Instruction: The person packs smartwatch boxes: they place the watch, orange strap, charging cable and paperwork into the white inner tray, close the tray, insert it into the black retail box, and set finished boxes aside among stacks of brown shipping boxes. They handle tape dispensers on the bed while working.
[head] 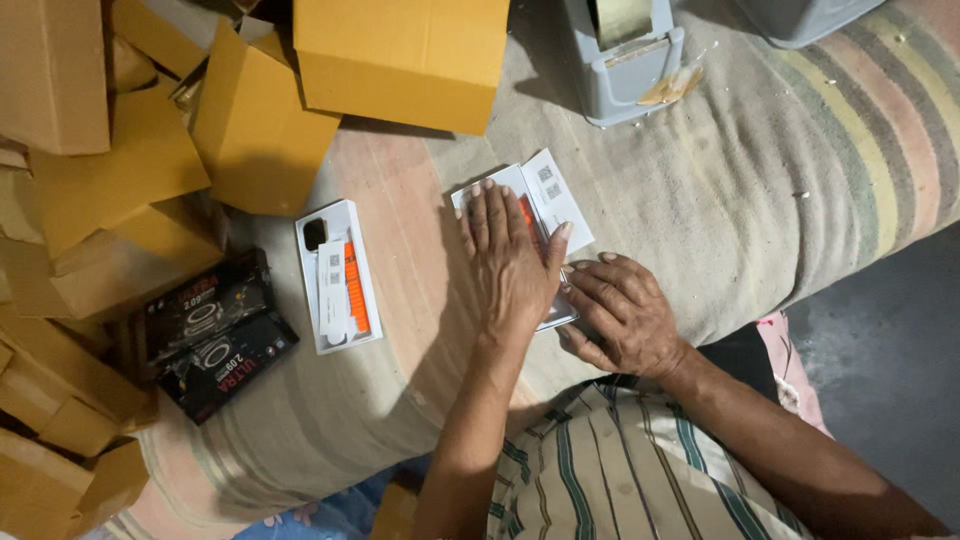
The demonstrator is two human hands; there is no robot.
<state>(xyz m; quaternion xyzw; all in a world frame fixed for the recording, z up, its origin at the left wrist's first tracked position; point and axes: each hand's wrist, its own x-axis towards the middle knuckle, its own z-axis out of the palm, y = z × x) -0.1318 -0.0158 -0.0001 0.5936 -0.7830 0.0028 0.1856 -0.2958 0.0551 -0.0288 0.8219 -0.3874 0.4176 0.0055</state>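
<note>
- Head view: left hand (508,262) lies flat, fingers spread, pressing the white tray (548,205) beneath its fingertips.
- Right hand (622,312) rests loosely curled, fingertips touching the tray's near edge, gripping nothing visible.

You've got two white trays (338,277) (520,215); two black boxes (200,305) (228,365); two grey bins (625,60) (800,18); two hands (510,265) (620,315).

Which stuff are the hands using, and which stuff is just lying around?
In use:
- left hand, pressing flat on the white tray
- white tray with a leaflet on it
- right hand, at the tray's near edge

Lying about:
- second white tray with orange strap
- black boxes
- cardboard boxes
- grey tape dispenser
</note>
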